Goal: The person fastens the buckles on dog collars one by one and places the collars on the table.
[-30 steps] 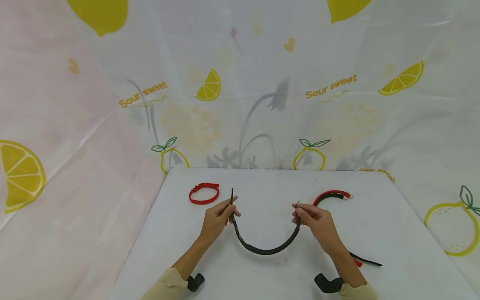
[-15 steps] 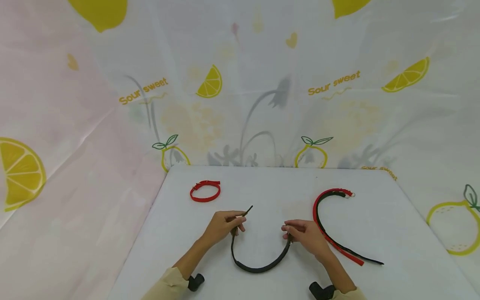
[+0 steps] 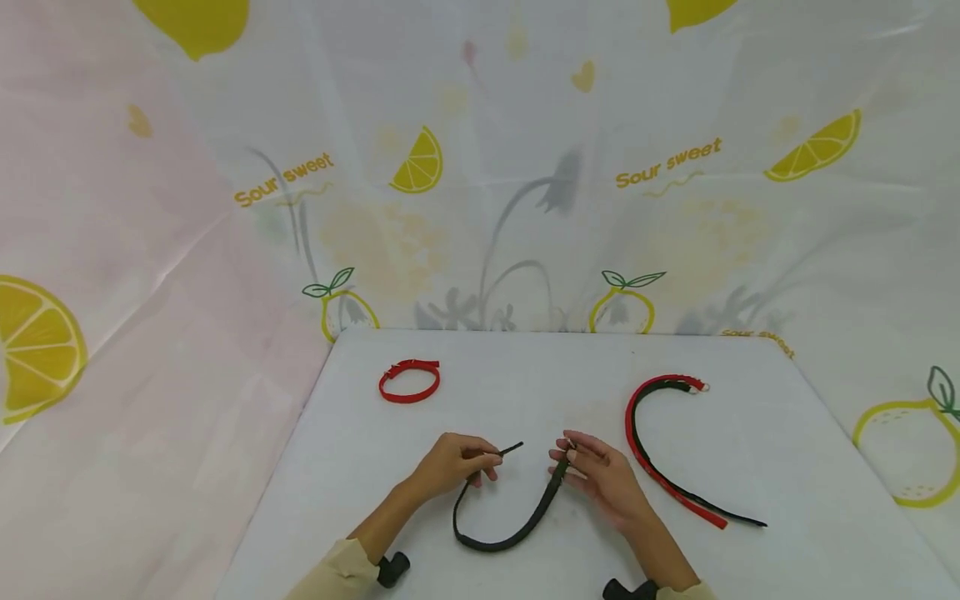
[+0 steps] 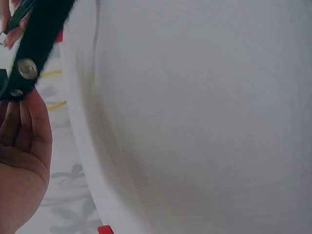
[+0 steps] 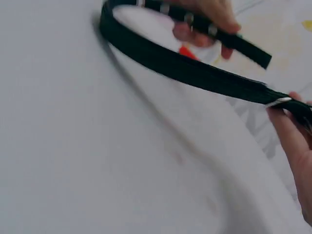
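A dark green collar (image 3: 492, 547) hangs in a U between the two hands, its lower bend over the white table. My left hand (image 3: 453, 467) pinches the punched end, whose tip sticks out past the thumb. Metal eyelets show on this strap (image 4: 39, 44) in the left wrist view. My right hand (image 3: 603, 482) holds the other end, with a metal fitting (image 5: 280, 101) at the fingers. The padded middle of the collar curves toward the camera in the right wrist view. Fingers partly hide both ends.
A red collar (image 3: 408, 399), fastened into a ring, lies at the back left of the white table (image 3: 540, 375). At the right, an unfastened red collar (image 3: 708, 516) and a dark one (image 3: 742, 520) lie side by side in an arc. A lemon-print curtain (image 3: 510, 208) hangs behind.
Both hands have come lower and closer together, bringing the collar's ends toward each other. The collar's free tip has turned from upright to pointing right. The right hand has turned, showing more of its palm.
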{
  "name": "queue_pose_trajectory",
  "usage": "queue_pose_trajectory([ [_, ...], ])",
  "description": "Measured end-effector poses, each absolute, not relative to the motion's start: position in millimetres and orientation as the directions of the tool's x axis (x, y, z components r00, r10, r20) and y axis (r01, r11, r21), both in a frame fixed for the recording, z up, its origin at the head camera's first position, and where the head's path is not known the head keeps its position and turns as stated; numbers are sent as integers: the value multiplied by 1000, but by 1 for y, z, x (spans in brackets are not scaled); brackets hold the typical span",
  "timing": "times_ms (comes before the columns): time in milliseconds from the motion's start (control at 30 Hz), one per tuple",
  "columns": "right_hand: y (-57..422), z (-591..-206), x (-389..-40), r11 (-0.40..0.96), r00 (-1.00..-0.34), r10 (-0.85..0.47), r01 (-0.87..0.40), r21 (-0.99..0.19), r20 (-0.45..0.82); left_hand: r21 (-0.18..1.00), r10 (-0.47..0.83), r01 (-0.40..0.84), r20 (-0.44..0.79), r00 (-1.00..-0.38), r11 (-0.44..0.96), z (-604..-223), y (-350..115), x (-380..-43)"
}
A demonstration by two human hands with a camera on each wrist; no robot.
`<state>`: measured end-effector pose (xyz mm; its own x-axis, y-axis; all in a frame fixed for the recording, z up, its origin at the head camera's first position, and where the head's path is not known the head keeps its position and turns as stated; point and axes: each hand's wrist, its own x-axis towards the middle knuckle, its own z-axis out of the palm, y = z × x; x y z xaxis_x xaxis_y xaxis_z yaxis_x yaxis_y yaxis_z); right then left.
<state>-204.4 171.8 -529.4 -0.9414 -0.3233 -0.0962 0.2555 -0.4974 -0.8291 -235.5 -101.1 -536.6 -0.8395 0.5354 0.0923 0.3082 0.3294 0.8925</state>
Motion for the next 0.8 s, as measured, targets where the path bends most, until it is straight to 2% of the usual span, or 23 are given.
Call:
queue_pose_trajectory([
  [67,165,-529,-202,-642,-942,-303,312,-700,-142,888,541,319,98,-835,331,-537,-100,-235],
  [133,160,-530,-200,-679,-941,-297,329,-656,-163,889,548,326,105,-830,322,-537,-98,-235],
  [300,149,-531,-197,-495,-920,-366,322,-807,-143,904,557,325,123,-821,279,-535,-96,-235],
  [433,143,-530,-196,-394,-894,-421,332,-857,-153,926,553,295,122,-824,236,-535,-95,-234],
  [600,139,-520,-194,-380,-902,-415,289,-879,-117,938,542,275,122,-832,211,-536,-94,-233],
  [800,137,-512,-194,-379,-923,-354,288,-879,-150,942,542,276,132,-830,192,-510,-93,-223],
])
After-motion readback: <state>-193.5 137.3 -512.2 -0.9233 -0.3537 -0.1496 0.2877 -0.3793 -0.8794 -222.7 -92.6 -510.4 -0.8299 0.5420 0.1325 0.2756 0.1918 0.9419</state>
